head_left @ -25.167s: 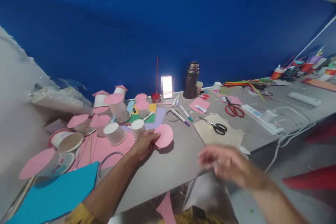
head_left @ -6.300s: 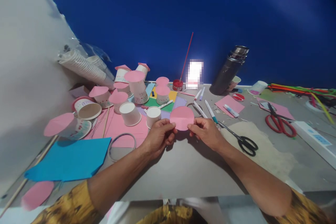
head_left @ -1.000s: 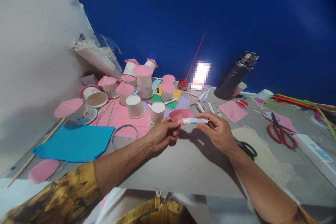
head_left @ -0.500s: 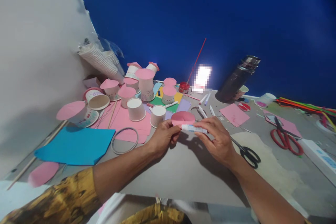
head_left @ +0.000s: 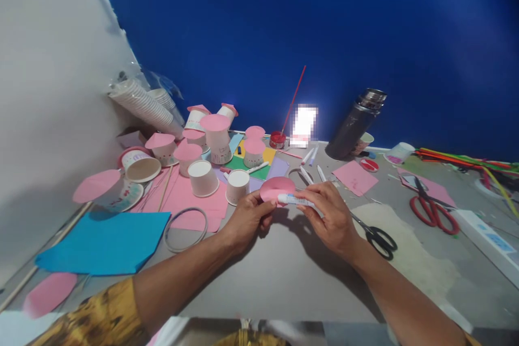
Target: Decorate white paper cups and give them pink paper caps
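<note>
A round pink paper disc [head_left: 277, 188] is pinched at its near edge by my left hand [head_left: 248, 216], fingers closed. In my right hand [head_left: 329, 217] a white glue stick with blue print [head_left: 292, 199] is gripped between thumb and fingers. It lies almost level, its left end against the near part of the disc, close to my left thumb. Just beyond my left hand stand two upside-down white paper cups [head_left: 238, 186]. Behind them are several cups topped with pink paper, among them a tall stack [head_left: 215, 140].
Blue paper [head_left: 103, 243] and a grey ring [head_left: 185, 230] lie at left. Black-handled scissors [head_left: 381, 241], red-handled scissors [head_left: 433, 215] and a white box [head_left: 486, 238] are at right. A dark flask [head_left: 356, 124] stands at the back, near a red pot [head_left: 278, 139] with a stick.
The glue stick's left end has shifted a little further over the pink disc. My head view has turned slightly, so the table items sit further left. Both hands keep their holds.
</note>
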`<state>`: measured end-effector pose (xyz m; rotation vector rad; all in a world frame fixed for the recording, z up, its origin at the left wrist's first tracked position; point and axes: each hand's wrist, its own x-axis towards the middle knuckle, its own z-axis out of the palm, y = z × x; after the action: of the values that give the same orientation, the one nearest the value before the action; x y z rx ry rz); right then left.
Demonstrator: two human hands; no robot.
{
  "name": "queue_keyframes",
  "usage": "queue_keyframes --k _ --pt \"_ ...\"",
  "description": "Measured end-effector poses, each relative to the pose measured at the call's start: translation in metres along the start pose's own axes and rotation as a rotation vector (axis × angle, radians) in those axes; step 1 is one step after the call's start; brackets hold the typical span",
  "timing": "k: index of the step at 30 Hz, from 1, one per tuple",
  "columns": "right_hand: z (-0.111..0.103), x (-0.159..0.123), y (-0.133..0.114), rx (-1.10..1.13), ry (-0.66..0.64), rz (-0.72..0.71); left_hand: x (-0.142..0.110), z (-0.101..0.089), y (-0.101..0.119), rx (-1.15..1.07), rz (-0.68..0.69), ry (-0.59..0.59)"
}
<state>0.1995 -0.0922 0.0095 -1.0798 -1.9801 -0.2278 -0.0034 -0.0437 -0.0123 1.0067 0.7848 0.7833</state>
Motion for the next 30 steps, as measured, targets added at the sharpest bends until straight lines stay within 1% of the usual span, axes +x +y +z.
queue_keyframes --k 4,9,13,18,23,30 --pt "0.0008 0.0001 -0.0011 0.013 -0.005 -0.028 -0.0002 0.0019 0.0017 -0.025 -0.052 -0.003" --pt "0.0014 0.0002 -0.0035 0.067 -0.017 -0.060 -0.0013 0.0037 0.0041 0.054 -0.033 0.022" --pt "0.0006 0.0003 -0.0035 0.097 -0.034 -0.075 -0.0014 0.0039 0.0046 0.060 -0.040 0.038" --pt "-0.0001 -0.0007 -0.0003 0.051 -0.005 -0.005 -0.0008 0.0032 0.0054 -0.007 -0.064 -0.027" --pt "0.0006 -0.0012 0.0021 0.024 0.022 0.048 0.0008 0.0012 0.0047 -0.072 -0.098 -0.056" --pt "0.0011 0.0003 -0.0010 0.110 0.006 0.014 0.0012 0.0019 0.0040 -0.100 -0.105 -0.051"
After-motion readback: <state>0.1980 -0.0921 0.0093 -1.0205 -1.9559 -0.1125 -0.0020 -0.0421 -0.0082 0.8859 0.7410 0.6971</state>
